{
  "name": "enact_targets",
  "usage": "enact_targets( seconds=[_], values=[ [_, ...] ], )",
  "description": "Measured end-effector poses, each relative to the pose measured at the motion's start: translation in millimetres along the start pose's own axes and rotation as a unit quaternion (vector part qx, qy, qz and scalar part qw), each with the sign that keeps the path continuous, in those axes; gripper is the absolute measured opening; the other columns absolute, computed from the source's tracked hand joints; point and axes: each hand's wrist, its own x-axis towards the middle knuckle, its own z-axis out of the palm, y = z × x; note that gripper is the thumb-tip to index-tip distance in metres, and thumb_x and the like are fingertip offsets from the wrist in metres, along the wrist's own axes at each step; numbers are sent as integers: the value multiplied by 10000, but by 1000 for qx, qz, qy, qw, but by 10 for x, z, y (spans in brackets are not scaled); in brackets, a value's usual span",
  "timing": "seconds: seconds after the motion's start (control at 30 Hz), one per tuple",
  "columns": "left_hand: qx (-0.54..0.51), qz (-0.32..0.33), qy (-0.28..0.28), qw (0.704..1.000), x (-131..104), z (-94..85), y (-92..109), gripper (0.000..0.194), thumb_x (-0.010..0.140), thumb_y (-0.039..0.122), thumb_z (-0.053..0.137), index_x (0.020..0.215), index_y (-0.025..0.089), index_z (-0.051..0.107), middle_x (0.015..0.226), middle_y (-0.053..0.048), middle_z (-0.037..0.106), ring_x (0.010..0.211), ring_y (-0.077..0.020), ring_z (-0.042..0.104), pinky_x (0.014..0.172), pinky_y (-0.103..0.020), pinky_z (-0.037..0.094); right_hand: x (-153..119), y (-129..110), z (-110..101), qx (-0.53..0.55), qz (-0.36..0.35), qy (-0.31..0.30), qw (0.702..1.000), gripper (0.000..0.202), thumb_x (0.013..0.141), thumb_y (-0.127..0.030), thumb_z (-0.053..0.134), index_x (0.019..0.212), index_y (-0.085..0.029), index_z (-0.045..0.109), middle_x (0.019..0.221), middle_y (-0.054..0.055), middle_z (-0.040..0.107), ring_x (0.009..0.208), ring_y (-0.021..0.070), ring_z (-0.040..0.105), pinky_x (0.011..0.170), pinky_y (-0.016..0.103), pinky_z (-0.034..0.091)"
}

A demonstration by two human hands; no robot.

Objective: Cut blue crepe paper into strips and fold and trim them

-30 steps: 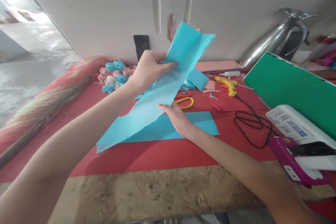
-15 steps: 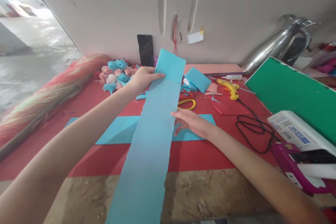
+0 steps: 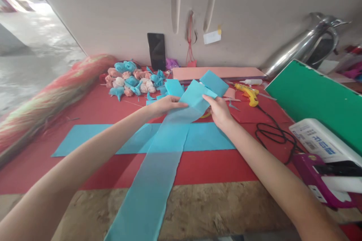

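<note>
Between my two hands hangs a long strip of blue crepe paper (image 3: 161, 165), its lower end trailing over the table edge toward me. My left hand (image 3: 171, 104) pinches the strip's left edge near the top. At its upper right, my right hand (image 3: 217, 110) grips the other edge, thumb on top. The top part of the strip is folded into a flap. Beneath it, a second blue paper strip (image 3: 87, 135) lies crosswise on the red cloth (image 3: 220, 167). Scissors with a yellow handle (image 3: 206, 115) are mostly hidden behind the held paper.
Blue, pink and white paper flowers (image 3: 131, 79) pile up at the back left, near an upright phone (image 3: 157, 51). A folded blue paper (image 3: 214, 84) and a yellow glue gun (image 3: 248, 94) with a black cord lie at the right. A green board (image 3: 316, 101) leans beside a metal jug (image 3: 302, 43).
My right hand has moved up from the strip's side to its top right corner and now grips it. The top of the strip has dropped and tilted right; my left hand is slightly lower.
</note>
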Motion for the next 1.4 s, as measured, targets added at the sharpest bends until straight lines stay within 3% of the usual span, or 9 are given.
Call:
enact_targets(
  seconds=[0.23,0.43,0.57,0.67,0.7,0.87,0.93,1.2,1.4],
  values=[
    [120,-122,-136,976,-650,-65,7,279,676,329,750,932,223,716,871,-12,744,712,-174,685,603,-222,517,-302,-148,-472,40,21,116,992,205,646,-345,666,794,-218,602,916,45,715,899,243,653,676,365,544],
    [199,-176,-192,945,-1004,-224,-2,402,704,424,709,1075,277,662,1109,-33,697,940,-235,667,707,-257,511,-740,-119,-570,45,63,106,991,184,664,-348,702,681,-195,601,694,27,690,701,207,646,656,341,523],
    [480,-107,-92,866,-1037,-286,72,399,788,550,578,994,226,686,979,-60,723,835,-241,676,681,-260,483,-840,19,-502,49,76,95,991,188,668,-334,716,724,-190,608,731,18,694,736,198,643,681,326,515],
    [598,18,-20,801,-1015,-65,133,363,900,464,443,981,192,670,871,-67,720,733,-233,673,609,-282,473,-848,83,-469,57,74,95,991,227,696,-348,686,842,-186,626,832,38,714,874,225,650,762,356,517],
    [608,101,-30,787,-991,54,131,336,937,371,401,1020,163,650,920,-83,712,786,-232,672,662,-298,491,-850,96,-467,59,73,97,991,252,712,-356,669,893,-186,627,873,45,718,921,231,646,795,368,513],
    [593,273,-165,739,-723,578,-111,308,961,234,375,1196,172,563,1295,-71,572,1240,-225,476,1061,-357,365,-862,149,-509,56,74,102,990,354,760,-368,621,1065,-190,618,1096,72,688,1070,248,605,923,417,470],
    [599,334,-149,713,-589,659,-248,341,975,250,343,1252,148,514,1347,-96,530,1292,-233,428,1108,-406,317,-865,173,-528,50,74,97,991,371,769,-376,607,1093,-197,619,1160,76,665,1105,260,588,939,436,462],
    [591,374,-101,708,-373,699,-389,419,969,343,348,1259,81,500,1294,-138,563,1216,-270,487,1073,-449,368,-957,148,-491,-52,19,87,995,376,834,-379,546,1150,-195,633,1286,58,601,1229,250,506,1057,440,376],
    [586,385,-99,707,-372,677,-433,421,974,333,339,1280,82,483,1340,-143,533,1256,-263,465,1096,-464,342,-1057,7,-400,-153,-71,-4,986,391,880,-329,495,1235,-203,603,1273,50,610,1220,224,528,1015,371,451]
  ],
)
